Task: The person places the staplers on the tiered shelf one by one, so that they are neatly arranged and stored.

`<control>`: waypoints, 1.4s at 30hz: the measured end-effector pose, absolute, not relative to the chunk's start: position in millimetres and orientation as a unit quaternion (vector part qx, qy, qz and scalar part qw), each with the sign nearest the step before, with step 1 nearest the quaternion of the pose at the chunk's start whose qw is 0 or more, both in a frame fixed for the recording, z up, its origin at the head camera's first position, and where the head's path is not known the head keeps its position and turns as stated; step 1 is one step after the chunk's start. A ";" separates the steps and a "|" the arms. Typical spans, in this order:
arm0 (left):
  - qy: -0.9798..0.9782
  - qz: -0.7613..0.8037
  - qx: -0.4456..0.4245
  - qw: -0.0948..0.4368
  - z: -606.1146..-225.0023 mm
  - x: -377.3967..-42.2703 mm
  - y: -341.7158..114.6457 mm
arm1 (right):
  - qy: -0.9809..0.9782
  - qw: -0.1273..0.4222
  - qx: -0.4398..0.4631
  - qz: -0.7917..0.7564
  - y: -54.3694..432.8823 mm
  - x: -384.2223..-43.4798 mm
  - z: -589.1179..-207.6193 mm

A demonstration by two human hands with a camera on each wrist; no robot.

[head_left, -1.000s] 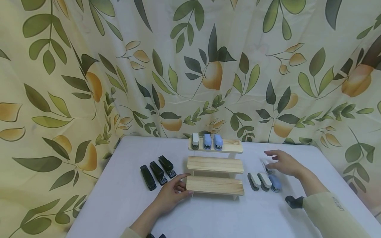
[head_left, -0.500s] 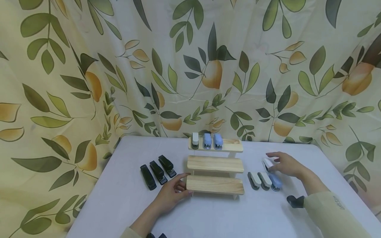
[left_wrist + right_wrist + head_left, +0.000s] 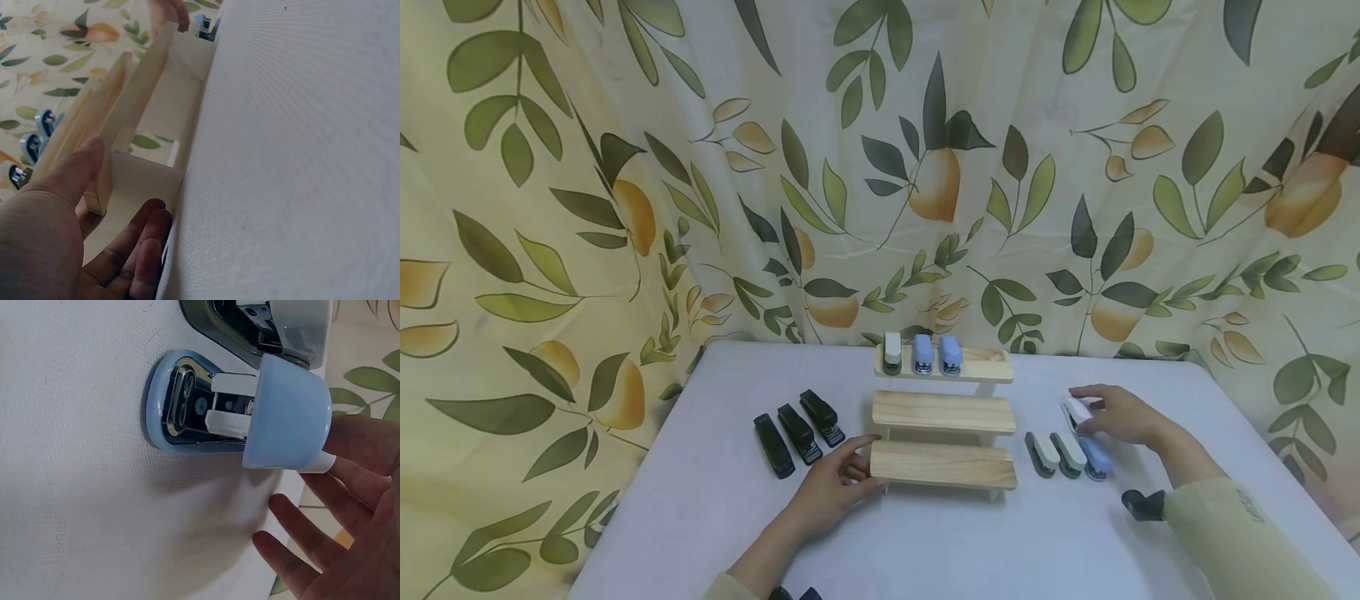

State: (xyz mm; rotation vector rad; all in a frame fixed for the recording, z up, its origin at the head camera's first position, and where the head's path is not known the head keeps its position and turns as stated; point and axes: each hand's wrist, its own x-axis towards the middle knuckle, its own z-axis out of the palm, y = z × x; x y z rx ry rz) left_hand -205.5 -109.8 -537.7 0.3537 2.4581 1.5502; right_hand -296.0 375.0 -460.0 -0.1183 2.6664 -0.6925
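Observation:
In the head view, my left hand (image 3: 835, 487) grips the left end of a three-tier wooden display rack (image 3: 943, 465) at its lowest shelf. The left wrist view shows the thumb (image 3: 90, 153) on the shelf and other fingers beside the rack's white side panel. My right hand (image 3: 1123, 417) pinches a white stapler (image 3: 1077, 411) between thumb and fingers, behind a blue stapler (image 3: 1094, 458). In the right wrist view this blue stapler (image 3: 287, 415) hides most of the white one. Two white-and-grey staplers (image 3: 1042, 455) stand to the blue one's left.
On the rack's top shelf sit one white stapler (image 3: 892, 354) and two blue staplers (image 3: 937, 356). Three black staplers (image 3: 797, 435) lie in a slanted row on the white table (image 3: 925, 558), left of the rack. A leaf-and-fruit curtain (image 3: 880, 167) hangs behind the table.
My right hand has closed on the white stapler, which has gone from lying with little showing to showing its white top by the fingers. The left hand stays on the rack.

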 end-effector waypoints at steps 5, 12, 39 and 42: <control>0.835 0.526 0.121 0.107 -537.4 -205.5 -109.9 | 0.949 0.195 -0.039 -0.245 376.0 -297.6 -461.6; 0.834 0.528 0.117 0.110 -536.5 -204.8 -109.6 | 0.949 0.195 -0.037 -0.245 377.0 -297.8 -465.4; 0.831 0.534 0.115 0.109 -534.8 -204.3 -109.0 | 0.960 0.141 -0.037 -0.240 373.6 -292.6 -474.5; 0.831 0.533 0.115 0.109 -535.3 -204.6 -108.8 | 0.960 0.139 -0.035 -0.239 372.6 -291.6 -473.8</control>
